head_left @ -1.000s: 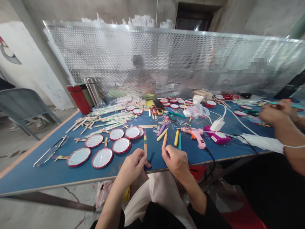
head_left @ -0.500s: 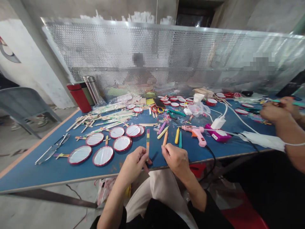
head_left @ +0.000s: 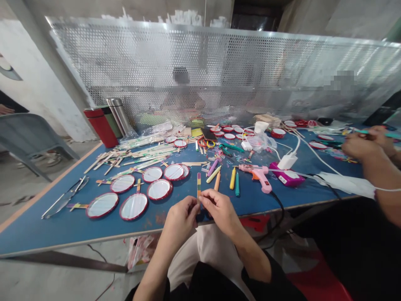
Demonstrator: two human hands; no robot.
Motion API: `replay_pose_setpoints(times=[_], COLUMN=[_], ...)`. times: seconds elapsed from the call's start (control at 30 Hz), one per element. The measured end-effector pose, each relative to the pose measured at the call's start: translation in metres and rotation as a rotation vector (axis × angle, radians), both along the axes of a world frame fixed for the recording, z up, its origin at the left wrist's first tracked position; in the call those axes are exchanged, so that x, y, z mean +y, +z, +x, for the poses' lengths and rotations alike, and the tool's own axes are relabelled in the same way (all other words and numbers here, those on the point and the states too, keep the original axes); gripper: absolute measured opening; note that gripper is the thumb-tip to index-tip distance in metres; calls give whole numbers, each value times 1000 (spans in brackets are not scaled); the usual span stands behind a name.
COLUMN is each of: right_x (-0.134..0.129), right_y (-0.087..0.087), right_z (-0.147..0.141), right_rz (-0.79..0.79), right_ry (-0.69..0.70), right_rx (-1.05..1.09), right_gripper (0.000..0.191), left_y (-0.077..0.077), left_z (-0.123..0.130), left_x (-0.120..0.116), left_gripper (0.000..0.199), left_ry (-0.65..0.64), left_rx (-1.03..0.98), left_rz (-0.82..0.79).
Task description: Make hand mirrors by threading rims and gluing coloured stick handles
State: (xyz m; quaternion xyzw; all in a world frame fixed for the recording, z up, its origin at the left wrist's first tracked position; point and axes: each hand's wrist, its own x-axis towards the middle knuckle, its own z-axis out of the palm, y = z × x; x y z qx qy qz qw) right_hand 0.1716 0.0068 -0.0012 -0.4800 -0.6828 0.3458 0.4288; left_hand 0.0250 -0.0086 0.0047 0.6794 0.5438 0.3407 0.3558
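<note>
A wooden craft stick (head_left: 199, 182) with purple, yellow and orange bands stands between my hands near the table's front edge. My left hand (head_left: 182, 214) pinches its lower end. The fingers of my right hand (head_left: 221, 209) are closed on the same stick from the other side. Just beyond my right hand lie an orange crayon (head_left: 217, 181), a pale yellow crayon (head_left: 213, 174), a yellow crayon (head_left: 232, 178) and a teal crayon (head_left: 237, 184). Left of my hands are several round red-rimmed mirrors (head_left: 134, 206), some with coloured stick handles.
A pink glue gun (head_left: 257, 174) and a purple box (head_left: 286, 174) lie to the right, with white cables around them. Plain craft sticks (head_left: 106, 161), a red flask (head_left: 102, 127) and glasses (head_left: 65, 196) occupy the left. A co-worker's hands (head_left: 363, 144) are at the far right.
My right hand has moved left from the orange crayon, which now lies on the table, to the banded stick. The stick has shifted slightly right in my left hand.
</note>
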Motion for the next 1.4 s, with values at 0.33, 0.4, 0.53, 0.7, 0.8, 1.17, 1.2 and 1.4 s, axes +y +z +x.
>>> replay_pose_setpoints(times=[0.33, 0.4, 0.53, 0.7, 0.8, 1.17, 1.2, 1.4], right_x=[20, 20, 22, 32, 40, 41, 39, 22], right_y=[8, 8, 7, 11, 16, 28, 29, 24], right_z=[-2, -3, -3, 2, 3, -11, -12, 30], right_rz=[-272, -275, -263, -203, -173, -101, -90, 28], right_ry=[79, 76, 48, -56, -125, -253, -261, -505], right_rx=[256, 232, 113, -175, -367, -857, -872, -877], right_gripper=[28, 29, 28, 27, 28, 18, 18, 29], left_y=[-2, -2, -5, -21, -28, -22, -22, -24], left_z=[-6, -4, -1, -3, -3, 11, 11, 10], left_x=[3, 3, 0, -1, -3, -10, -10, -10], left_gripper=[20, 21, 19, 10, 11, 71, 71, 70], left_ry=[0, 7, 22, 104, 35, -108, -107, -96], left_rx=[-15, -32, -27, 76, 192, 669, 675, 697], left_rz=[-43, -47, -21, 290, 519, 510, 508, 519])
